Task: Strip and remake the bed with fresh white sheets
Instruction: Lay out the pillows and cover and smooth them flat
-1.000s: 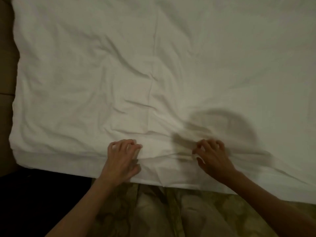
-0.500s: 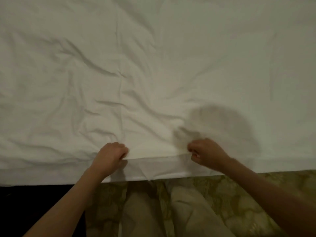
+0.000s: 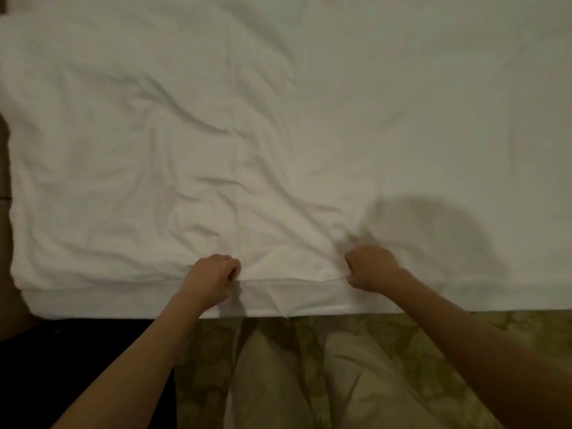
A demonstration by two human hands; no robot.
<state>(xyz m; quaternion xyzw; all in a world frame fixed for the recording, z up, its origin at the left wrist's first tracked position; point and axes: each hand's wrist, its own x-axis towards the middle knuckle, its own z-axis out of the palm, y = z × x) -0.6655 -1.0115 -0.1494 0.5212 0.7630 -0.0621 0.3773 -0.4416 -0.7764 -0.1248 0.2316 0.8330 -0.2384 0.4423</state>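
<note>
Sheet (image 3: 278, 134), white, spread flat across the bed (image 3: 123, 300) top, filling most of the head view; its near hem runs along the bed's near edge and drops a short way over the side. Left hand (image 3: 213, 278) is curled into a fist at that hem, fingers pinching a fold of sheet; right hand (image 3: 370, 269) is curled the same way just along the hem, gripping bunched fabric, with pull lines fanning out from it into the sheet. Both hands sit well apart from each other on the same edge. Wrinkles and a long crease cross the sheet beyond the left hand; the part beyond the right hand looks smoother. Patterned carpet (image 3: 510, 332) below the bed edge, person's legs standing close to it. Judgement: stripping looks done and a fresh sheet is on, mid-way stage; hem not tucked yet, wrinkles not smoothed, no pillows or top cover in view, so tucking and further layers likely remain.
</note>
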